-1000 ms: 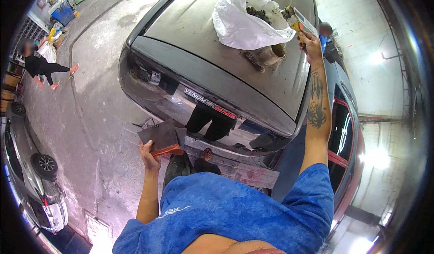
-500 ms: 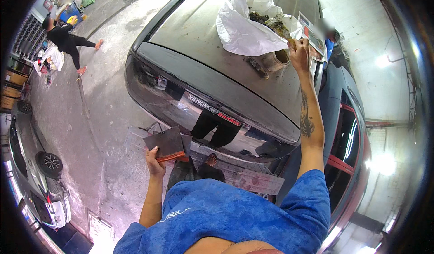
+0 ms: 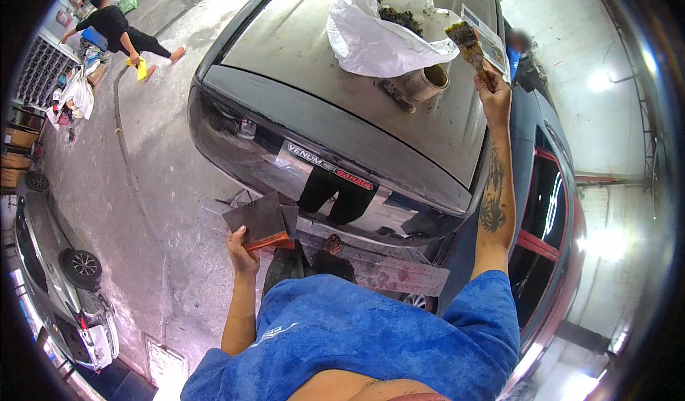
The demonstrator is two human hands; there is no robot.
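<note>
My right hand (image 3: 494, 95), arm stretched out over the car roof (image 3: 314, 66), grips the handle of a wide paintbrush (image 3: 467, 43). Yellow-brown, dirty matter coats its bristles, which point up and left. Just left of the brush lies a crumpled white plastic bag (image 3: 357, 41), open, with dark clumped matter (image 3: 401, 20) inside. A stained cylindrical can (image 3: 429, 83) lies tilted below the bag, beside a small dark tool-like object (image 3: 397, 95). Low at the left, my left hand (image 3: 242, 250) pinches several dark sheets that look like sandpaper (image 3: 257, 219), with orange-red backing showing at the lower edge.
Printed paper (image 3: 489, 41) lies on the roof's right side. Below me is a plank platform (image 3: 392, 269). Another car (image 3: 539, 208) stands close at right, a grey one (image 3: 53, 287) at far left. One person (image 3: 118, 30) walks upper left; another (image 3: 519, 55) is beyond the roof.
My right hand has drawn the brush up and right, out from beside the bag's contents, so its bristles now show. The left hand stays nearly still. The person in black has turned and moved.
</note>
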